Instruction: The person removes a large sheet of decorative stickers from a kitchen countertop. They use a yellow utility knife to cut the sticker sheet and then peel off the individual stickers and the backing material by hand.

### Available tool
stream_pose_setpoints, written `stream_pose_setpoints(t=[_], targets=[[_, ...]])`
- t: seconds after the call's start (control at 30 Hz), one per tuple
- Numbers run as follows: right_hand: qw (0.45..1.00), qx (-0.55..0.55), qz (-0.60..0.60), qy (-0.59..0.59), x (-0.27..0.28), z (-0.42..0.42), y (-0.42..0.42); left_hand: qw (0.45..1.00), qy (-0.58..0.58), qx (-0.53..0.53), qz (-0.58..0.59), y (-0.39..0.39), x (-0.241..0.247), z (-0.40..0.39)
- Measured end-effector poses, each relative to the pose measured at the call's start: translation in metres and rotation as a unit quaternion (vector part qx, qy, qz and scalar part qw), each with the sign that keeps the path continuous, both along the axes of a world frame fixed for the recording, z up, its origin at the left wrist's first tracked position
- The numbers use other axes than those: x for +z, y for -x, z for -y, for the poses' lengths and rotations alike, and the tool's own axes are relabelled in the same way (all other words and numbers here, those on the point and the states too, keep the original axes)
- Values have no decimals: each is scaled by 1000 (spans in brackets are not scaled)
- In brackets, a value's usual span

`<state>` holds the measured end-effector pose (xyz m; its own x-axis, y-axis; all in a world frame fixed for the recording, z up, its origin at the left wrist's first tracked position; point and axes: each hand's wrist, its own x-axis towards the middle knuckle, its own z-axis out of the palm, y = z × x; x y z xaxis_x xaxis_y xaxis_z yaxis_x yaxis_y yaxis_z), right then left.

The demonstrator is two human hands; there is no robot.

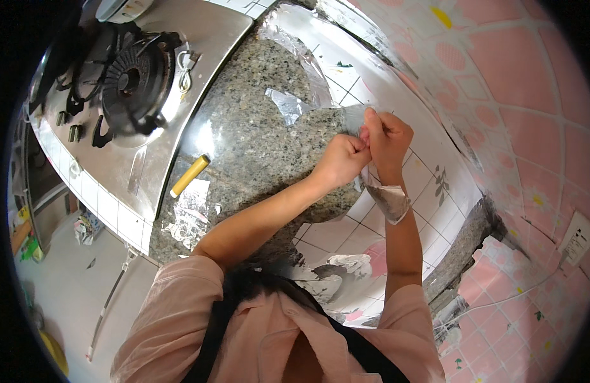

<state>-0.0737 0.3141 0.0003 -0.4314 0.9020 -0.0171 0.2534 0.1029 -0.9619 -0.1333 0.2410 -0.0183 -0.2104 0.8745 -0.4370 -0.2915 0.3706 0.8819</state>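
A tile-patterned adhesive film [345, 234] with a grey underside partly covers a speckled granite countertop [256, 139]. Both hands meet at its torn edge, right of the bare stone. My left hand [342, 158] is closed on the edge of the film, its knuckles beside the other hand. Just to the right, my right hand [388, 136] pinches the film between thumb and fingers. A torn flap [393, 203] curls over my right forearm. Another torn, shiny piece [287, 106] lies on the granite left of the hands.
A yellow-handled tool or stick [190, 176] lies near the steel gas stove [211, 45], beside white residue [192, 210]. A white cable [184, 72] rests by the burner [132, 81]. Pink tiled wall [529, 72] with a socket [576, 237] bounds the right.
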Motion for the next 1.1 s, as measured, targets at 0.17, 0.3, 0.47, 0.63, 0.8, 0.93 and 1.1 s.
stream_pose_setpoints(t=[0.17, 0.3, 0.47, 0.63, 0.8, 0.93, 1.1], targets=[[984, 125, 121, 29, 18, -20, -29, 987, 37, 65, 140, -7, 3, -11], [995, -7, -15, -102, -18, 51, -83, 974, 65, 96, 194, -1, 10, -17], [931, 0, 201, -306, -43, 56, -72, 980, 27, 58, 190, 6, 3, -16], [979, -90, -23, -180, -56, 42, -63, 981, 94, 21, 168, 15, 13, -18], [973, -197, -85, -90, -59, 15, -53, 982, 116, 49, 140, 20, 32, -51], [972, -182, -123, -82, -37, 3, -43, 968, 124, 20, 216, 38, 23, -64], [975, -190, -40, -108, -17, 22, -44, 971, 139, 47, 188, 36, 43, -45]])
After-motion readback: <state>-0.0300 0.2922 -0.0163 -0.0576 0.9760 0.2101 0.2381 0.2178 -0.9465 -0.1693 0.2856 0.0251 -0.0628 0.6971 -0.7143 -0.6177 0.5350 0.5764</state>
